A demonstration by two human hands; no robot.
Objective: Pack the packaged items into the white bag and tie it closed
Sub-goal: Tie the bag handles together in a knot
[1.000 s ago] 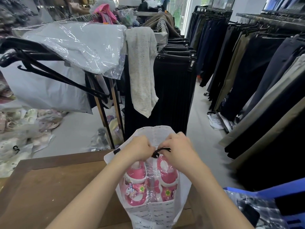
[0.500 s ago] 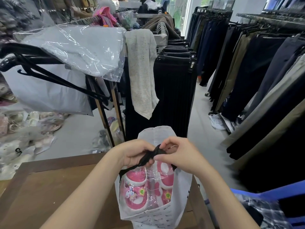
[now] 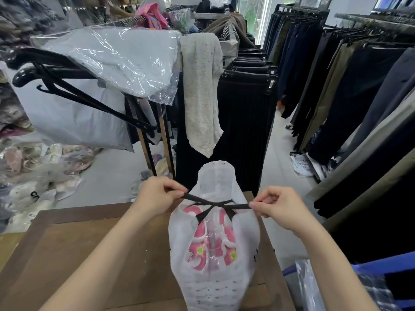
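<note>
On tabletop [image 3: 89, 243]: white bag [image 3: 213, 286] upright, pink packaged items [image 3: 201, 254] inside. Crossed black tie [image 3: 215, 204] pinched at its ends, one by left hand [image 3: 157, 196], one by right hand [image 3: 278, 205].

- A white bag [image 3: 215, 283] is seen standing on a brown wooden table [image 3: 89, 254], with its top flap raised at the far side.
- Pink shoes [image 3: 199, 250] in clear wrap are seen inside the bag.
- Two black straps [image 3: 215, 204] are crossed over the bag's mouth.
- One strap end is pinched by the left hand [image 3: 157, 196] and the other by the right hand [image 3: 280, 205]; both ends are held out taut to the sides.
- Behind the table, dark trousers [image 3: 244, 108] are hung on a rack, and a pale speckled cloth [image 3: 202, 90] is draped beside a garment in clear plastic [image 3: 116, 61].
</note>
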